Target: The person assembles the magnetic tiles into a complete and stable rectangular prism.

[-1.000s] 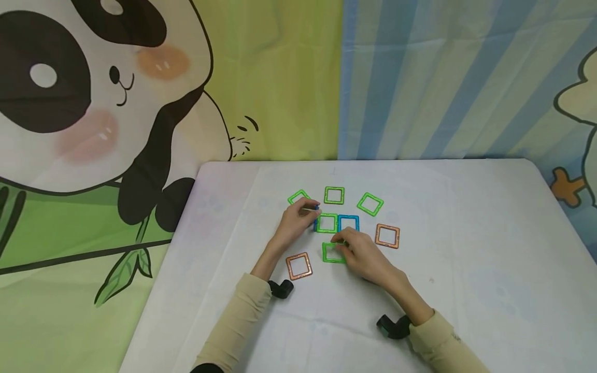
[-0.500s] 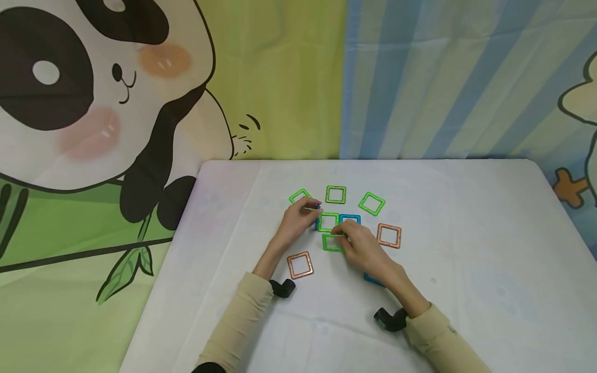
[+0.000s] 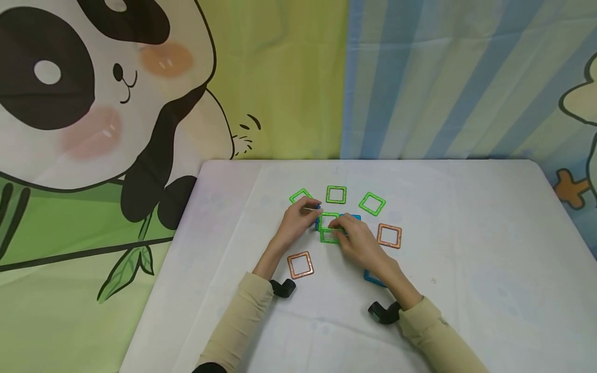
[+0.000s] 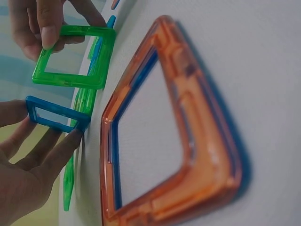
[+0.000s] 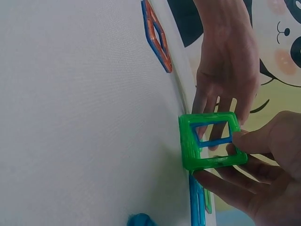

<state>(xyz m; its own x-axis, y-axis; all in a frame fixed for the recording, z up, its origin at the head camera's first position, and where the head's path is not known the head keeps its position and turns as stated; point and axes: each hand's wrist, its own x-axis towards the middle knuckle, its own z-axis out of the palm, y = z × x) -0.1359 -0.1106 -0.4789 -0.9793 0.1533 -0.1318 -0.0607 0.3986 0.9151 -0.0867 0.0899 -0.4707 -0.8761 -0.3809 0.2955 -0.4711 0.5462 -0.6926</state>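
My left hand (image 3: 298, 213) holds a blue square magnetic tile (image 4: 57, 108) on edge, thumb on its upper side and fingertips low by its base. With my right hand (image 3: 358, 241) I pinch a green square magnetic tile (image 4: 66, 80), raised on edge and facing the blue one. Its lower edge is at the near side of a flat green tile (image 3: 329, 214); the right wrist view shows the blue tile through its opening. Beside the flat green tile lies a flat blue tile (image 3: 357, 216), partly covered by my right hand.
Around the middle lie loose square tiles: a green tile (image 3: 336, 202) at the back, another green tile (image 3: 368, 211) to its right, an orange tile (image 3: 379, 234) at right, an orange tile (image 3: 290, 267) at front left. A blue tile (image 3: 374, 281) is partly under my right forearm.
My right hand has moved the green tile away from me, up against the flat green tile, and it now stands more upright. The left hand stays in place with the blue tile.
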